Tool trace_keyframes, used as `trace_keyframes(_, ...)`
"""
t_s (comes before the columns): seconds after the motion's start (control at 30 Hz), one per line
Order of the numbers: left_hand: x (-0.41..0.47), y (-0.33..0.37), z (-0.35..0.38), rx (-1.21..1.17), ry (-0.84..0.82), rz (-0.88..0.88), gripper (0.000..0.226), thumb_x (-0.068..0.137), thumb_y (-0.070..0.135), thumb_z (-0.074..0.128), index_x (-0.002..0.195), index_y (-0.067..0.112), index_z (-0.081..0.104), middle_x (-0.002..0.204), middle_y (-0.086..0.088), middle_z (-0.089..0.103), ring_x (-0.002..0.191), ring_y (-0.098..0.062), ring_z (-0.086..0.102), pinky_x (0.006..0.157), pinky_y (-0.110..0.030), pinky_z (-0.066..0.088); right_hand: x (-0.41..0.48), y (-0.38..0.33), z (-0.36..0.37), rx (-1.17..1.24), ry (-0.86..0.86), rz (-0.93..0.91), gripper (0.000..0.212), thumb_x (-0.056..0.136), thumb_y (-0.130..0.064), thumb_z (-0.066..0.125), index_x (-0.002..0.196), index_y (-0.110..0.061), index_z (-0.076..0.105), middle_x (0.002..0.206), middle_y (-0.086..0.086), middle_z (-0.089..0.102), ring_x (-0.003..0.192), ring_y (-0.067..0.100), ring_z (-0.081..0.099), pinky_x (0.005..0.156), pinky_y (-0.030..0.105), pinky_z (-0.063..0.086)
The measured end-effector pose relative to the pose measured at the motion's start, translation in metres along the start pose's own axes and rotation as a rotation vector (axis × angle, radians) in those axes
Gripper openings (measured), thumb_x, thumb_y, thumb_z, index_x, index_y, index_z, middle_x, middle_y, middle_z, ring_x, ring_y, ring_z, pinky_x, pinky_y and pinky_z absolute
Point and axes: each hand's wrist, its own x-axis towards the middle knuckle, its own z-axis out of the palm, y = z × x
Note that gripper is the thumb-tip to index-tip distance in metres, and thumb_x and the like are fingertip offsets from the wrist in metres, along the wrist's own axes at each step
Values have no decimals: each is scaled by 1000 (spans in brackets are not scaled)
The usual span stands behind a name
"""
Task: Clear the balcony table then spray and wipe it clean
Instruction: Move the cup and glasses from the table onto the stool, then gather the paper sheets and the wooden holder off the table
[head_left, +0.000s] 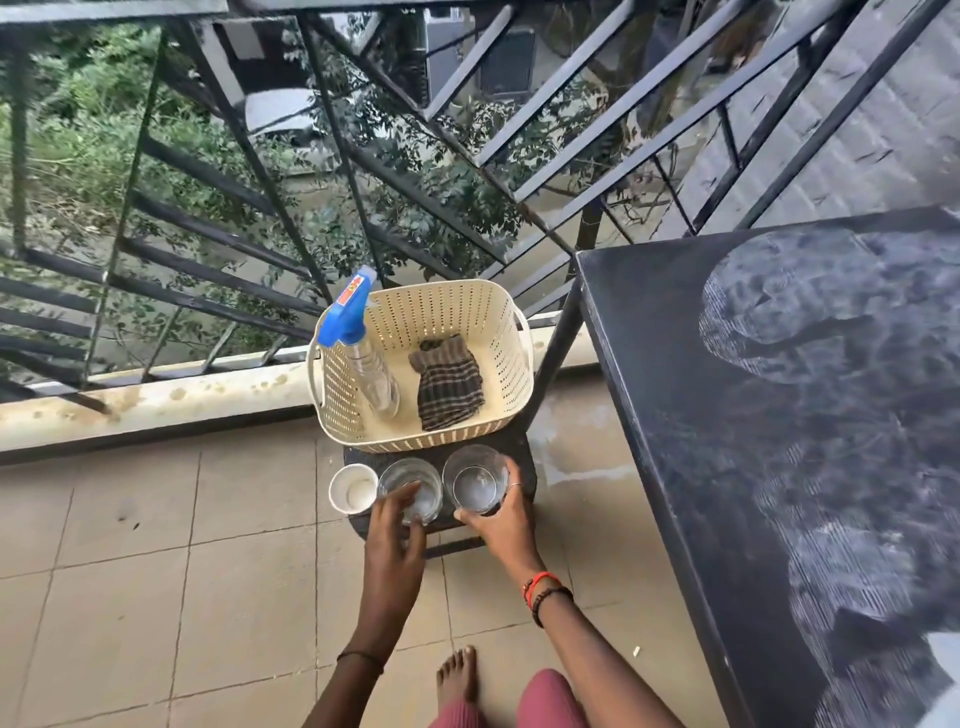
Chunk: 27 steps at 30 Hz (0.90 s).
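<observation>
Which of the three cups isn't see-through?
The white paper cup, at the left end of the row on the dark stool. The middle glass and the right glass beside it are clear.

Table (753, 467) partly beyond right edge
</observation>
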Motion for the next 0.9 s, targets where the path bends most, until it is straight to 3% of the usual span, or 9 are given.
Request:
trace_keyframes(0.17, -7, 19, 2, -25, 4, 27, 43, 92, -7, 50, 115, 28, 56, 116, -2, 58, 111, -7, 55, 95, -31, 47, -23, -11, -5, -3, 34, 67, 111, 64, 5, 80, 149, -9, 9, 143, 0, 26, 129, 4, 22, 91, -3, 16)
trace_keyframes(0.23, -13, 32, 4, -52, 6, 67, 45, 91, -8, 50, 113, 31, 57, 115, 0, 59, 110, -9, 56, 94, -31, 48, -40, -18, -8, 10, 77, 96, 105, 68, 4, 76, 149, -8, 9, 148, 4, 23, 132, 9, 25, 92, 0, 20)
trace_keyframes(0.33, -24, 63, 16, -69, -10, 149, 39, 93, -3, 51, 111, 31, 57, 111, 8, 60, 108, -12, 58, 91, -34, 49, -66, -35, -22, 36, 120, 111, 80, 79, 3, 67, 145, -7, 23, 138, 7, 40, 116, 8, 41, 88, 6, 33)
trace_keyframes(0.43, -35, 97, 27, -108, -30, 194, 32, 92, 14, 50, 107, 42, 55, 107, 8, 61, 105, -14, 59, 89, -35, 49, -89, -59, -45, 48, 143, 48, 40, 85, 8, 56, 113, -20, 52, 112, -5, 57, 106, 9, 54, 81, 1, 39)
trace_keyframes(0.53, -41, 128, 38, -150, -78, 203, 24, 91, 20, 49, 110, 33, 58, 108, 1, 62, 105, -15, 59, 89, -36, 49, -117, -85, -72, 27, 189, -12, 41, 87, 10, 51, 89, -30, 56, 93, -12, 61, 83, -7, 60, 73, 5, 45)
trace_keyframes(0.7, -52, 198, 70, -190, -198, 287, 23, 90, 16, 49, 111, 16, 60, 107, -4, 63, 101, 2, 56, 90, -13, 42, -168, -107, -146, 163, 474, -110, 24, 86, -2, 60, 104, -16, 67, 95, -12, 69, 89, -2, 65, 82, 12, 49)
trace_keyframes(0.77, -72, 234, 93, -224, -316, 330, 23, 90, 15, 49, 111, 16, 60, 106, -3, 62, 100, -2, 58, 89, -14, 43, -200, -103, -193, 194, 645, -123, 21, 87, -3, 60, 103, -16, 67, 94, -16, 68, 89, -5, 64, 80, 9, 47)
trace_keyframes(0.9, -94, 266, 129, -242, -439, 385, 23, 90, 15, 51, 109, 9, 62, 104, -1, 62, 97, -3, 59, 89, -13, 43, -241, -95, -246, 245, 797, -90, 22, 88, -3, 59, 97, -22, 65, 95, -11, 69, 88, -3, 64, 78, 9, 48)
